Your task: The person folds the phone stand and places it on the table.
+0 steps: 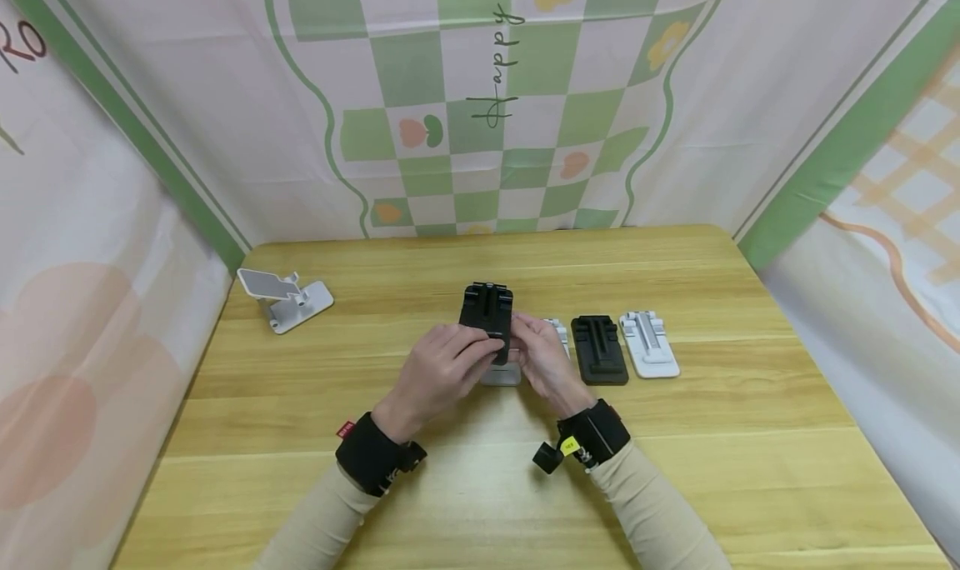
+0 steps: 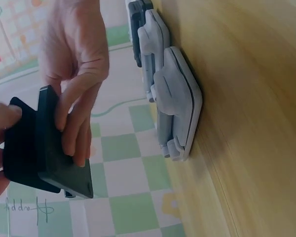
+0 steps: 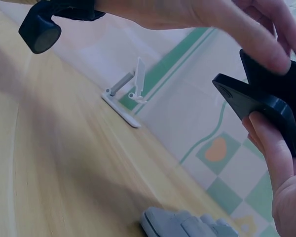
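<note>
Above the table, both hands hold a black folding phone stand, its two plates spread apart at an angle in the wrist views. My left hand pinches the upper plate, with the thumb over its edge in the right wrist view. From the other side, my right hand grips the base plate; its fingers lie along the outer face in the left wrist view. Below the hands, a grey folded stand lies on the table, partly covered by the held one.
To the right lie a white folded stand half hidden by the right hand, a black folded stand and another white one. An unfolded white stand stands at the table's far left. Printed curtains border the wooden table.
</note>
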Action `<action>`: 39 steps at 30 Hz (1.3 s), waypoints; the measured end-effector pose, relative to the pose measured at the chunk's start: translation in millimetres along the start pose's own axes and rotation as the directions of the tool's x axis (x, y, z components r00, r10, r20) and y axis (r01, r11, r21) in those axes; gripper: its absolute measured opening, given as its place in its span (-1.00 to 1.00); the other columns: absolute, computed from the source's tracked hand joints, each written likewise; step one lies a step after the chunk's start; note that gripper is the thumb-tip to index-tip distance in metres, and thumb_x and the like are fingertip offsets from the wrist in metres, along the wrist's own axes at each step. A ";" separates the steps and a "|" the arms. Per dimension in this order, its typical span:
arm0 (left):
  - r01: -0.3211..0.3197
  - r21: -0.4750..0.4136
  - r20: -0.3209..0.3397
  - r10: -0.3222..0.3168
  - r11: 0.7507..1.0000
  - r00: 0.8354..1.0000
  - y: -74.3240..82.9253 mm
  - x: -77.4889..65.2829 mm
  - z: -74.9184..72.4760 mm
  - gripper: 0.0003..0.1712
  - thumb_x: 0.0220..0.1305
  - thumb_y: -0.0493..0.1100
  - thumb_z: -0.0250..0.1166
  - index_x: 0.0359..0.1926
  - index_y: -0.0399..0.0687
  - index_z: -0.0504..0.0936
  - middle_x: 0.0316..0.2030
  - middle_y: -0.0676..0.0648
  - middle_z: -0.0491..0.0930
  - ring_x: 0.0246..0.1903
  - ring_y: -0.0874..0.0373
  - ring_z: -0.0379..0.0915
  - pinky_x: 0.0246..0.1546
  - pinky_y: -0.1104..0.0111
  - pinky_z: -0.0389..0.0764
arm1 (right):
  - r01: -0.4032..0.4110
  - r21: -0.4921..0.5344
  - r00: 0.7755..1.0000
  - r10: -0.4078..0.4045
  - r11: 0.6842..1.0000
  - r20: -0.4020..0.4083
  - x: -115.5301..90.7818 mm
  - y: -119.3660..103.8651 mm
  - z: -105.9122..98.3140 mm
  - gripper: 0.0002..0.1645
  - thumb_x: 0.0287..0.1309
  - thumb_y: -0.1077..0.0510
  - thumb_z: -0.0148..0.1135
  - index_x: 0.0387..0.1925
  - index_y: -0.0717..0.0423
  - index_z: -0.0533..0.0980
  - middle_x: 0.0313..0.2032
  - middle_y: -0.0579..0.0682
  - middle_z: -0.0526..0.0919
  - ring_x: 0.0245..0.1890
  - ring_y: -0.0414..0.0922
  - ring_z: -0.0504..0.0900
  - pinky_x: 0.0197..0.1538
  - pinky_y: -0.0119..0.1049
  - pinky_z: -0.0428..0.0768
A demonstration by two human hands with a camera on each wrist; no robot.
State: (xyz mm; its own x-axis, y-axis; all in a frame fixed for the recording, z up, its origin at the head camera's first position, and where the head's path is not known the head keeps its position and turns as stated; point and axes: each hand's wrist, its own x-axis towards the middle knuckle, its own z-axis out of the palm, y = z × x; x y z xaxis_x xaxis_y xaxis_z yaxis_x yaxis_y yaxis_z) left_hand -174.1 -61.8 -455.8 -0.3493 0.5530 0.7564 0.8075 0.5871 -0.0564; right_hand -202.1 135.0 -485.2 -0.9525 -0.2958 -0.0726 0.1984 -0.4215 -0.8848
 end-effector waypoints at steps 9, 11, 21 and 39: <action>0.276 -0.293 -0.114 -0.320 0.915 0.940 -6.6 0.7 1.2 -0.66 0.26 -0.20 0.42 0.03 -0.27 0.71 -0.13 -0.20 0.65 -0.15 -0.03 0.59 -0.11 0.22 0.69 | -0.002 -0.025 1.000 0.002 1.000 -0.017 0.2 1.3 -3.6 -0.44 0.64 0.18 -0.11 0.41 0.54 0.24 -0.16 -0.06 0.81 -0.22 -0.18 0.81 -0.17 -0.33 0.76; 0.358 -0.351 -0.097 -0.414 0.865 0.905 -8.1 0.3 2.8 -0.66 0.28 -0.24 0.41 0.05 -0.29 0.69 -0.11 -0.21 0.63 -0.15 -0.03 0.59 -0.12 0.21 0.70 | -0.003 -0.025 1.000 0.002 1.000 -0.014 0.0 1.5 -3.5 -0.44 0.63 0.19 -0.11 0.42 0.53 0.23 -0.17 -0.06 0.82 -0.23 -0.18 0.81 -0.17 -0.33 0.76; 0.652 -0.566 0.128 -0.727 0.505 0.674 -15.2 -5.7 10.9 -0.66 0.40 -0.25 0.35 0.14 -0.26 0.65 0.00 -0.24 0.59 -0.13 -0.06 0.58 -0.17 0.18 0.69 | 0.002 -0.013 1.000 -0.002 1.000 0.025 -0.3 3.9 -4.8 -0.42 0.64 0.19 -0.11 0.45 0.53 0.19 -0.15 -0.07 0.82 -0.23 -0.19 0.81 -0.18 -0.32 0.76; 0.750 -0.583 0.694 -0.672 -0.313 0.259 -18.6 -4.2 11.1 -0.36 0.49 0.02 0.25 0.43 -0.22 0.42 0.27 -0.22 0.50 0.09 0.04 0.48 0.25 0.03 0.50 | 0.002 -0.027 0.999 -0.001 1.000 0.033 -1.1 4.4 -4.3 -0.41 0.64 0.15 -0.09 0.45 0.51 0.21 -0.14 -0.08 0.81 -0.27 -0.21 0.80 -0.21 -0.32 0.76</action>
State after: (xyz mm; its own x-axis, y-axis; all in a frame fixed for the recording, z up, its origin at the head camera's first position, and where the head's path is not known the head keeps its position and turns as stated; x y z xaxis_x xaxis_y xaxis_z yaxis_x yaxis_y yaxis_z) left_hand -192.9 -68.4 -465.2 -0.9627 0.1592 -0.2187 -0.2379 -0.1140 0.9646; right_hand -201.2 137.2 -491.1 -0.9445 -0.3236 -0.0566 0.1903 -0.3985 -0.8972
